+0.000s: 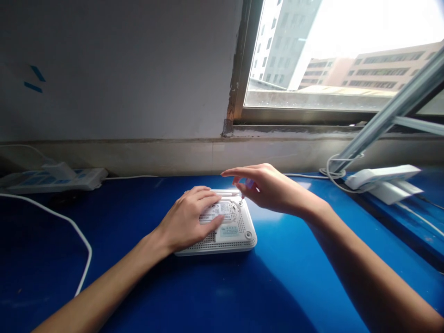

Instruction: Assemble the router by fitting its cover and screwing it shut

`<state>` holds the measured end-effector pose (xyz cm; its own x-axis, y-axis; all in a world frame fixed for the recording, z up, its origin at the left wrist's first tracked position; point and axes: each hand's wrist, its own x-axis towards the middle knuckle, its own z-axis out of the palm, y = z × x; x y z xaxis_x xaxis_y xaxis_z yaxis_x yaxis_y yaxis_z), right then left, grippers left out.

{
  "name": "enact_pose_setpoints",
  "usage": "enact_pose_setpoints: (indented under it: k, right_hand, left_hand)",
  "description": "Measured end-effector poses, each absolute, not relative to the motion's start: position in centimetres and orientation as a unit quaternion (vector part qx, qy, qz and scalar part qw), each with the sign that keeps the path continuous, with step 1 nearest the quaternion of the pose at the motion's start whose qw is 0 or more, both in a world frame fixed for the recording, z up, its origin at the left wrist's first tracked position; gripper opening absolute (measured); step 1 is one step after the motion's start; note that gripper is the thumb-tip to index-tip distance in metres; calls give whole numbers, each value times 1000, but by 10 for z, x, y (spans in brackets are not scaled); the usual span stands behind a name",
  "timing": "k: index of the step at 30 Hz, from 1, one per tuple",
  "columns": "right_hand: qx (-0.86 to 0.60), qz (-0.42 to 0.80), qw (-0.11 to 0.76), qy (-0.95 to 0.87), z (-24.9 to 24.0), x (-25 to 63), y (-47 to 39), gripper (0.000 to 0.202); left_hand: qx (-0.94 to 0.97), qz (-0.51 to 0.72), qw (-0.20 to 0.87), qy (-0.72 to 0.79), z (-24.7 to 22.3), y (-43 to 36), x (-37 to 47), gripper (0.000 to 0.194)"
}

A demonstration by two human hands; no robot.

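A white router (231, 244) lies upside down on the blue table, showing its labels, vent holes and round corner recesses. My left hand (187, 215) rests on its left part with the fingers spread flat across the labels. Above the far right corner, my right hand (272, 188) pinches a small screwdriver (249, 183) with a purplish see-through handle, mostly hidden by the fingers. Its thin shaft points down to the recess at that corner. Whether the tip sits in a screw cannot be made out.
On the left stands a power strip (88, 179) with a plug in it; a white cable (85, 245) curves over the table (222, 296). At the right, another power strip (385, 175) with adapters sits by a slanted metal post (378, 118) wrapped in cable. A wall and window rise behind.
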<state>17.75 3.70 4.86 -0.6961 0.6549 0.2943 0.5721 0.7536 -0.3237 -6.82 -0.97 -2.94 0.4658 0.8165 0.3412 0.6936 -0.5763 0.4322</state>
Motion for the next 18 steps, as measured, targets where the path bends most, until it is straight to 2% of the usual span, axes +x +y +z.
enact_pose_setpoints:
  k: [2, 7, 8, 12, 13, 16, 18]
  right_hand:
    - [-326, 107, 192, -919, 49, 178, 36, 59]
    - [-371, 90, 176, -907, 49, 176, 34, 29]
    - [-369, 94, 178, -907, 48, 175, 34, 31]
    - [-337, 102, 186, -917, 48, 174, 33, 63]
    - [-341, 95, 184, -917, 49, 174, 33, 61]
    - [-373, 86, 176, -907, 50, 173, 31, 38]
    - [-382, 102, 168, -903, 51, 173, 30, 35]
  left_hand:
    - [820, 306, 114, 470, -33, -9, -69, 32]
    - [756, 360, 142, 529, -38, -9, -70, 22]
    - [750, 361, 147, 534, -38, -8, -70, 22]
    - [744, 363, 158, 538, -38, -8, -70, 22]
    - [744, 363, 161, 537, -38, -8, -70, 22]
    - [743, 363, 165, 537, -38, -7, -70, 22]
    - [742, 364, 167, 537, -38, -7, -70, 22]
